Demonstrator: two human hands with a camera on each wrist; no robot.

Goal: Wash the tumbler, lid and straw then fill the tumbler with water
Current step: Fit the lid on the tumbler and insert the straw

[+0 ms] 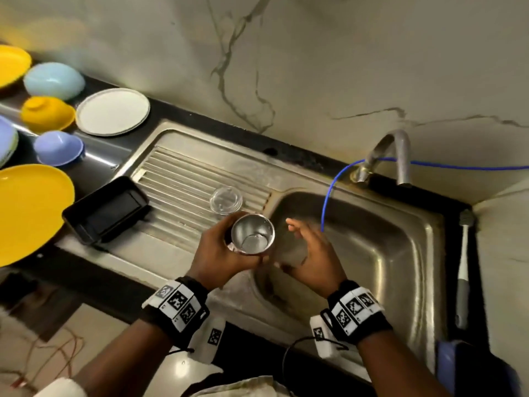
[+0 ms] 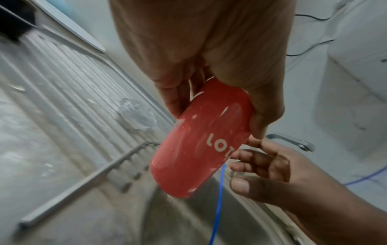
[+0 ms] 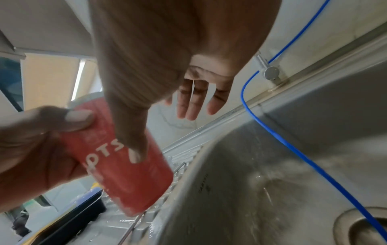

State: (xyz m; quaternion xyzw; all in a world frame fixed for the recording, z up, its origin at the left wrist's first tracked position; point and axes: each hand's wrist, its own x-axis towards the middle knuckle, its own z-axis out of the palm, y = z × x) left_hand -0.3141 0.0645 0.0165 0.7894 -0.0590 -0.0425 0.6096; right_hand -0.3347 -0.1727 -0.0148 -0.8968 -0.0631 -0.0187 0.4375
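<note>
Left hand (image 1: 226, 250) gripping tumbler (image 1: 252, 234), straw unseen

Both of your forearms reach forward, each wrist wrapped in a black band with black-and-white square markers. Your left hand (image 1: 221, 250) curls its fingers and thumb around the tumbler (image 1: 252, 234), holding it upright with the open mouth facing you. Your right hand (image 1: 310, 255) hovers just beside it, palm turned toward the left, fingers (image 3: 193, 101) straight and slightly spread. Its thumb (image 3: 134, 132) points down and touches the tumbler's side.
</note>
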